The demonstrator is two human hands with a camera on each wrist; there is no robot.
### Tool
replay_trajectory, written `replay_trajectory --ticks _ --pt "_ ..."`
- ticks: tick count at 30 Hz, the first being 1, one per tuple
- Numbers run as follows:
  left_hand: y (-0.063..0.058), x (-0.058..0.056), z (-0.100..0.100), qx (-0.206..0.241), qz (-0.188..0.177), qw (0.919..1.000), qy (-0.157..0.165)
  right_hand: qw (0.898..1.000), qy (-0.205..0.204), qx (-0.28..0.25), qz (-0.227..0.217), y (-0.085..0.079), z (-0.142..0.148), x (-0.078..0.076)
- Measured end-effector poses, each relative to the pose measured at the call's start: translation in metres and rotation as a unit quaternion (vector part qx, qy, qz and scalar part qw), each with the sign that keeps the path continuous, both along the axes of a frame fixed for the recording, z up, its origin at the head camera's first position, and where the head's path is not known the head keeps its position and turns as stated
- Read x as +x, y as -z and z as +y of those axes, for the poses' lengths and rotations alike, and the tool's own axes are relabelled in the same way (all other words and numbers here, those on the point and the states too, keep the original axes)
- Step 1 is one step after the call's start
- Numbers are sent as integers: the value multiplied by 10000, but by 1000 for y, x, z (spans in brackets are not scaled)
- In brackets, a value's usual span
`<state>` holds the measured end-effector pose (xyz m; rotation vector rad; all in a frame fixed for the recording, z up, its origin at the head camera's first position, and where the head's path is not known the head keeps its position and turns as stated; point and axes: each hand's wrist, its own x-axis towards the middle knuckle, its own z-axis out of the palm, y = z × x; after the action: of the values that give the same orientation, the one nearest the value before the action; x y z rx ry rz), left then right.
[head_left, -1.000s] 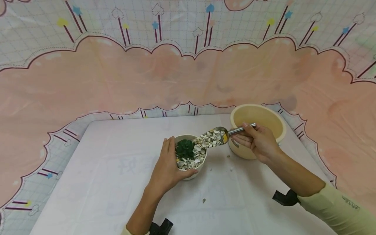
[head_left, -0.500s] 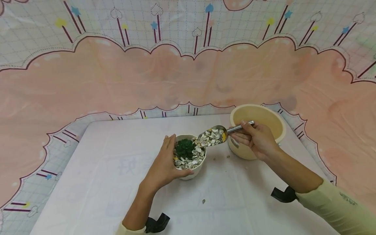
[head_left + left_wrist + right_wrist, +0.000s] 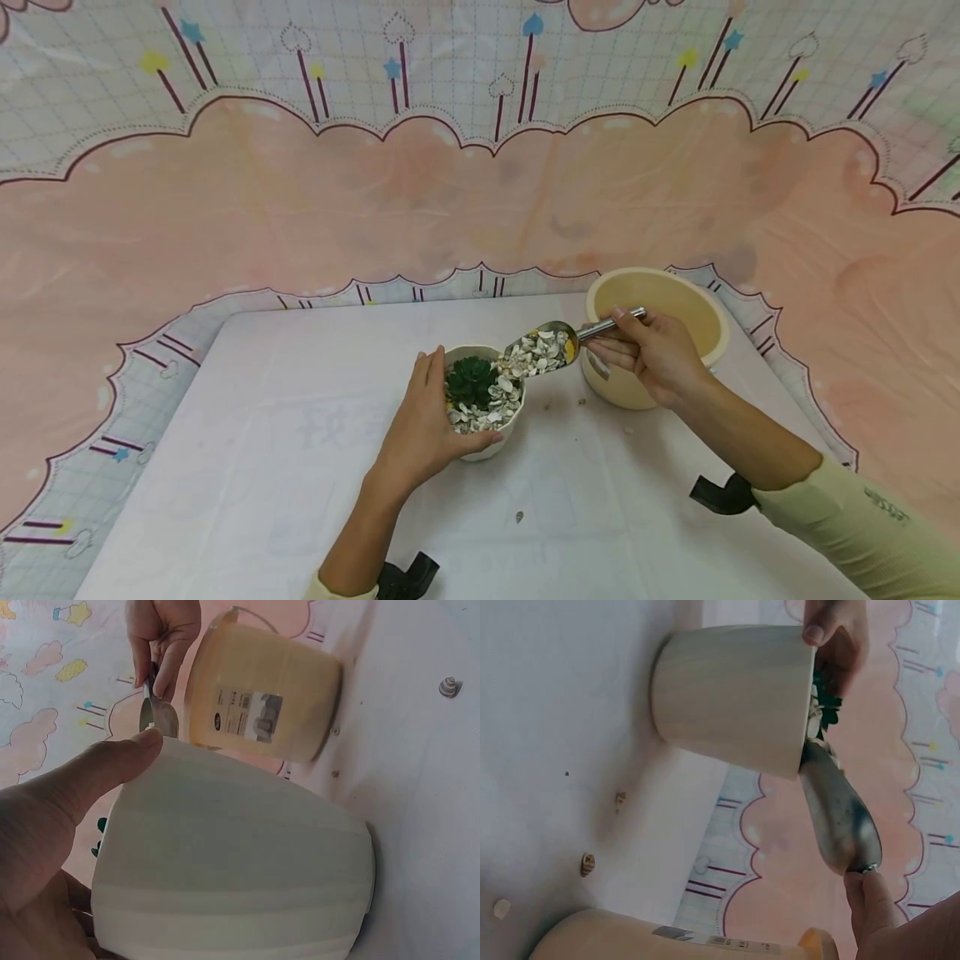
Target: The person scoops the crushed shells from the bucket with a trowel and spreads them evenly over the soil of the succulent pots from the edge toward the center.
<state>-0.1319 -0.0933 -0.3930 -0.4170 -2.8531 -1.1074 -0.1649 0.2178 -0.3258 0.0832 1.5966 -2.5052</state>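
Note:
My left hand (image 3: 423, 425) grips a white flowerpot (image 3: 491, 447), with the thumb at its near rim and the fingers along its left side. In the pot, a green succulent (image 3: 471, 382) stands among small pale shells (image 3: 483, 417). My right hand (image 3: 663, 354) holds a metal scoop (image 3: 844, 821) by its handle. The scoop is heaped with pale shell pieces (image 3: 536, 352), and its lip lies at the pot's right rim. The left wrist view shows the pot's outer wall (image 3: 240, 847) and the thumb (image 3: 127, 761) on its rim.
Behind my right hand stands a cream bucket (image 3: 652, 283), with a label (image 3: 247, 712) on its side. Several loose bits lie on the white table, among them a spiral shell (image 3: 448, 688). A printed cloth (image 3: 450, 200) hangs behind the table.
The scoop has shifted slightly left with my right hand and keeps its load at the rim. Another small bit now lies on the table right of the pot. Both hands keep their hold.

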Motion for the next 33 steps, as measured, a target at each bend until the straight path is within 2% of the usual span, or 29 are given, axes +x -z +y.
replay_trajectory --ticks 7,15,26,30,33 --pt "2 -2 -3 92 -23 9998 154 10000 -9 12 16 1 0 0" --pt "0 -3 -6 79 -218 9995 227 10000 21 21 -12 1 0 0" --pt "-4 4 1 100 -165 9998 -110 9998 4 182 -21 1 1 -3" --pt "-2 2 0 103 -53 9999 4 9998 19 196 -59 2 2 -5" --pt "0 -1 -3 179 -126 9996 153 9998 37 193 -78 2 2 -6"
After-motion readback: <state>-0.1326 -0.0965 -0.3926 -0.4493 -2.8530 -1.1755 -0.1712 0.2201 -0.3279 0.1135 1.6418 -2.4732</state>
